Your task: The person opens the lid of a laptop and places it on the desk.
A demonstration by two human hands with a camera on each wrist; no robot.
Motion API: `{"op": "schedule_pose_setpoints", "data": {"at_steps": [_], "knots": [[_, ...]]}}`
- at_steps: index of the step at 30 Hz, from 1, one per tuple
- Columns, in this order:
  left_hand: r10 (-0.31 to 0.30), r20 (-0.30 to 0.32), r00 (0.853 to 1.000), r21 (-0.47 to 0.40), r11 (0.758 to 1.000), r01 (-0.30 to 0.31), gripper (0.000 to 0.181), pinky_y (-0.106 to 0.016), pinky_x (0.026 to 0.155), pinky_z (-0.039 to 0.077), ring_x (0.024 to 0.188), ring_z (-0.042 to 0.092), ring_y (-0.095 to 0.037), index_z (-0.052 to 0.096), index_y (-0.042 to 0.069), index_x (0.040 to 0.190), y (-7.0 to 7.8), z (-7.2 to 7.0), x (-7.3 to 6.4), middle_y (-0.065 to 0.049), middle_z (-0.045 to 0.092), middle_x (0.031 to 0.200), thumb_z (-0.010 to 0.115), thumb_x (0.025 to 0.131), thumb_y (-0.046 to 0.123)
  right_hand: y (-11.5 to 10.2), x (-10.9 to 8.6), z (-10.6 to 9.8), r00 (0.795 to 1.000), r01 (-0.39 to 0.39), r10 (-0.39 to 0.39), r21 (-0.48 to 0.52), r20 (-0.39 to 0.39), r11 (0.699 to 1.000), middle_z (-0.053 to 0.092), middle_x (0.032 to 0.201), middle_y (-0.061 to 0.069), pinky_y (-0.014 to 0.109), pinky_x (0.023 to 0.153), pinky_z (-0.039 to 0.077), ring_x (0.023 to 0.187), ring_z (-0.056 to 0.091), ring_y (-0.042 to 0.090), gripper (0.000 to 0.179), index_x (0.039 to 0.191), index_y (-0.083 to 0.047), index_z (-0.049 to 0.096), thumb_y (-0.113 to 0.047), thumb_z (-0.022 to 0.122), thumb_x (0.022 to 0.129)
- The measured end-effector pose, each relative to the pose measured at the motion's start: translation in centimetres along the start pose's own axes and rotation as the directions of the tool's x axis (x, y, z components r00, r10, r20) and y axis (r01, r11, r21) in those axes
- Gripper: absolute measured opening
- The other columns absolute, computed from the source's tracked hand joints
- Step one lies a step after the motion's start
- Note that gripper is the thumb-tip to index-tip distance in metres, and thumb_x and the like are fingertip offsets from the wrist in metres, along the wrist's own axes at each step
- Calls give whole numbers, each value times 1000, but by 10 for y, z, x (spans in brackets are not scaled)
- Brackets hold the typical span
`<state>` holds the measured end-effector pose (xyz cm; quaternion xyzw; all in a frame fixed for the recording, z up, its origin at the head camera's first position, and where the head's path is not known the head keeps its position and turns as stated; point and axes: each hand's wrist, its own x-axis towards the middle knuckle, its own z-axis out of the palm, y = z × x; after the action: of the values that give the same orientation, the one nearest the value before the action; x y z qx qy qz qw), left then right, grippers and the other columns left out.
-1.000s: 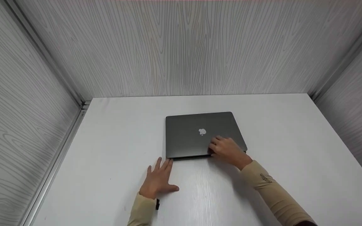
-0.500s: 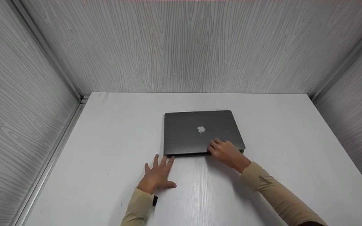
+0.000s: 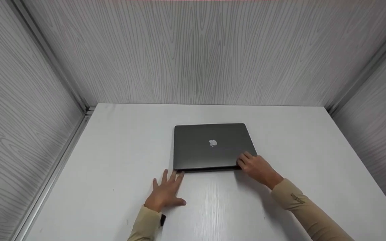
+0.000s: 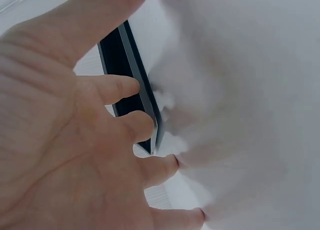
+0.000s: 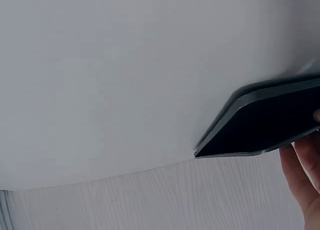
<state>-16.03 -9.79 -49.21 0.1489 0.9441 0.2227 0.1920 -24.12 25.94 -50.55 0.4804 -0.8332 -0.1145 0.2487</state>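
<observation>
White tabletop [image 3: 112, 147] | your left hand [image 3: 164, 194] splays, gripless, at MacBook's [image 3: 209, 154] near-left corner | right hand [image 3: 256, 169] pinches ajar lid [image 3: 193, 159], near-right; best guided evenly

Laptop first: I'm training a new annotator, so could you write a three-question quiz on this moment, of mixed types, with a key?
1. Multiple choice: at which edge does the right hand pinch the laptop?
A) far
B) near
C) left

2. True or false: the left hand is clenched in a fist.

3. Short answer: is the laptop fully shut, slightly open or wide open, and what shows it?

Key:
1. B.
2. False; it is spread wide.
3. Slightly open; the wrist views show a narrow dark opening beneath the lid.
</observation>
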Motion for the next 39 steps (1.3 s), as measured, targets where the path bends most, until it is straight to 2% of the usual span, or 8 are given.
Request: {"op": "schedule_pose_setpoints", "data": {"at_steps": [6, 10, 13, 19, 25, 31, 39], "knots": [[-15, 7, 1000, 3, 1000, 15, 97, -78, 108, 11, 150, 10, -50, 34, 3, 157, 0, 2, 0, -26, 26, 162, 87, 81, 32, 9, -22, -1, 999, -35, 36, 23, -36, 999, 64, 93, 16, 31, 55, 56, 82, 63, 27, 30, 96, 7, 71, 6, 87, 71], [-13, -10, 1000, 18, 1000, 14, 96, -79, 107, 12, 149, 11, -50, 35, 2, 156, 1, 4, 1, -25, 28, 161, 87, 81, 31, 11, -29, -2, 996, -86, 87, 38, -28, 996, 65, 95, 19, 34, 61, 58, 85, 64, 30, 34, 100, 10, 71, 10, 85, 70], [-13, -17, 1000, 31, 999, 14, 96, -80, 107, 13, 149, 12, -50, 36, 2, 156, 1, 3, 3, -25, 29, 161, 87, 81, 31, 13, -31, -3, 994, -108, 108, 51, -11, 993, 65, 96, 21, 35, 64, 59, 86, 65, 32, 35, 103, 12, 70, 12, 84, 71], [-10, -19, 1000, 34, 999, 11, 96, -79, 107, 15, 150, 13, -49, 36, 3, 156, 2, 2, 4, -24, 29, 161, 87, 81, 32, 12, -30, -3, 992, -126, 127, 57, -14, 990, 64, 93, 23, 33, 59, 58, 82, 64, 33, 35, 101, 14, 69, 16, 83, 69], [-28, -19, 999, 33, 999, 29, 97, -78, 108, 14, 150, 14, -48, 36, 3, 156, 1, 2, 1, -25, 29, 161, 88, 80, 32, 5, -28, -4, 995, -101, 102, 60, -21, 993, 64, 91, 22, 31, 58, 57, 80, 64, 32, 32, 98, 14, 69, 16, 83, 70], [-30, -32, 999, 75, 997, 32, 98, -78, 106, 19, 149, 18, -48, 36, 4, 156, 2, 6, 2, -24, 32, 160, 88, 79, 35, 3, -32, -4, 994, -95, 98, 61, -52, 994, 64, 90, 21, 31, 56, 56, 78, 63, 31, 32, 96, 12, 70, 15, 85, 69], [-28, -33, 999, 57, 998, 30, 97, -81, 103, 20, 148, 18, -49, 39, 7, 156, 3, 2, 3, -24, 29, 161, 89, 78, 34, 14, -27, -9, 990, -81, 88, 67, -110, 994, 65, 86, 20, 31, 55, 56, 75, 62, 30, 35, 95, 13, 70, 13, 88, 64]]}}
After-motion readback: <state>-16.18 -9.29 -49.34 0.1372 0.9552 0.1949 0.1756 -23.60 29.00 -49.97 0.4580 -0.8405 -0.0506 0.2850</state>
